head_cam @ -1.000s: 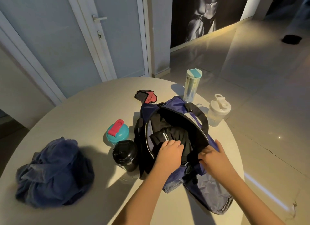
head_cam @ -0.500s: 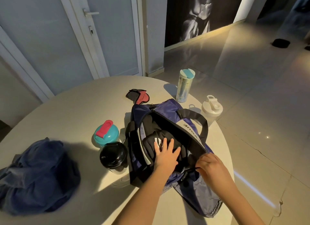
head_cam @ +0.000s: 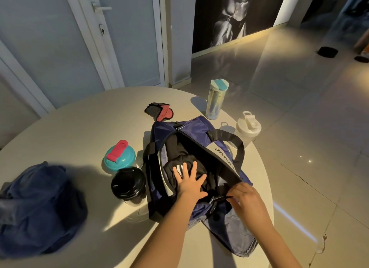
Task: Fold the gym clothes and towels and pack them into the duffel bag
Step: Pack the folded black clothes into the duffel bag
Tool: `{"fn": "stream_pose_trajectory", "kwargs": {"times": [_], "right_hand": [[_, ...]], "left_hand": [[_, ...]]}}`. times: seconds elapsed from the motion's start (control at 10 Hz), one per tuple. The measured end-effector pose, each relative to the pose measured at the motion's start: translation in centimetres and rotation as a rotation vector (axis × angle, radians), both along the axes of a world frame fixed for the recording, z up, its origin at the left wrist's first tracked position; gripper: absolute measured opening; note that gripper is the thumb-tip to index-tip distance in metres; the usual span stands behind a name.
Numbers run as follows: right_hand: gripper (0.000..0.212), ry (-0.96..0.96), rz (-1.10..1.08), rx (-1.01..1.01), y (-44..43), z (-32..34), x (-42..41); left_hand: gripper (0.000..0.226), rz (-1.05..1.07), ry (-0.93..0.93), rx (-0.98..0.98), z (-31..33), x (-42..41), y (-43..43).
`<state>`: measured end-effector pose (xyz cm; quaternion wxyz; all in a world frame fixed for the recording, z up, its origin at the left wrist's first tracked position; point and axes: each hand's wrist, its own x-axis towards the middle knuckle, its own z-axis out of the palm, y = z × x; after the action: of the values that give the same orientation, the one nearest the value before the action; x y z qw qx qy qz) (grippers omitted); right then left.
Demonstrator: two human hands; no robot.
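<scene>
Clearly the soft, navy nylon duffel bag (head_cam: pixel 196 128) has no stiffness of its own: it slumps open on the round, pale beige surface (head_cam: pixel 89 132), near the edge closest to the person. The left hand (head_cam: pixel 189 182) lies flat inside it, fingers (head_cam: pixel 185 169) straight and spread, pressing on a black garment with white stripes (head_cam: pixel 175 148) already in the main compartment. The right hand (head_cam: pixel 247 199) has its fingers curled, pinching the near end of the bag's opening by a black strap. That looks the sensible hold, since the limp rim would likely fold inward unless kept taut.

The crumpled, dark blue towel (head_cam: pixel 38 203) sits well apart at the left edge, unfolded. It should be light and floppy, best taken by two corners or an edge so it hangs straight.

Beside the bag stand a teal-lidded bottle with a red flip cap (head_cam: pixel 119 157) and a black-lidded shaker (head_cam: pixel 127 182). Beyond it are a tall clear tumbler (head_cam: pixel 216 100), a white shaker bottle (head_cam: pixel 247 128) and a red-and-black glove (head_cam: pixel 159 112).

Around lie a glossy tiled floor (head_cam: pixel 299 108), a white door (head_cam: pixel 129 38) and a large dark poster (head_cam: pixel 233 14).
</scene>
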<state>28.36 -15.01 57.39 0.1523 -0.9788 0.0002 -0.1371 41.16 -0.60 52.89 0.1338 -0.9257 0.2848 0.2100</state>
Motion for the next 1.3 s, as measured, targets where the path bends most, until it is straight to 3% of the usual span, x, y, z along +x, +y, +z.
{"fn": "stream_pose_trajectory", "kwargs": {"times": [0.1,0.3,0.5,0.6,0.8,0.9,1.0,1.1,1.2,1.3], "right_hand": [[0.029,-0.003,-0.007,0.014,1.0,0.3,0.1],[0.028,-0.011,-0.018,0.028,2.3,0.7,-0.1],[0.019,0.034,-0.144,0.196,5.1,0.6,-0.8],[0.020,0.016,-0.179,0.257,7.5,1.0,-1.1],[0.022,-0.043,-0.069,0.380,13.3,2.5,-0.4],[0.022,-0.001,0.026,0.403,16.9,2.8,-0.2],[0.021,0.086,0.126,0.402,21.1,2.8,0.5],[0.028,0.211,0.233,0.391,25.9,2.5,1.9],[0.033,0.350,0.318,0.332,30.7,2.0,4.3],[0.034,0.446,0.352,0.272,35.2,1.7,7.3]], "left_hand": [[0.063,-0.062,-0.003,0.008,0.4,-0.4,1.2],[0.045,-0.087,0.086,-0.182,3.8,-1.3,2.7],[0.042,-0.123,-0.096,-0.528,5.5,-5.3,6.3],[0.036,-0.121,-0.291,-0.734,5.9,-7.3,9.5],[0.030,0.244,-0.374,-1.016,6.4,-10.0,17.6],[0.038,0.516,-0.386,-1.007,5.7,-9.9,22.8],[0.043,0.792,-0.158,-0.911,4.9,-8.6,29.6],[0.018,0.849,-0.264,-0.823,4.5,-7.1,35.5],[0.016,0.835,-0.369,-0.825,3.7,-4.6,40.5],[0.042,0.837,-0.387,-0.693,3.8,-1.7,44.3]]}}
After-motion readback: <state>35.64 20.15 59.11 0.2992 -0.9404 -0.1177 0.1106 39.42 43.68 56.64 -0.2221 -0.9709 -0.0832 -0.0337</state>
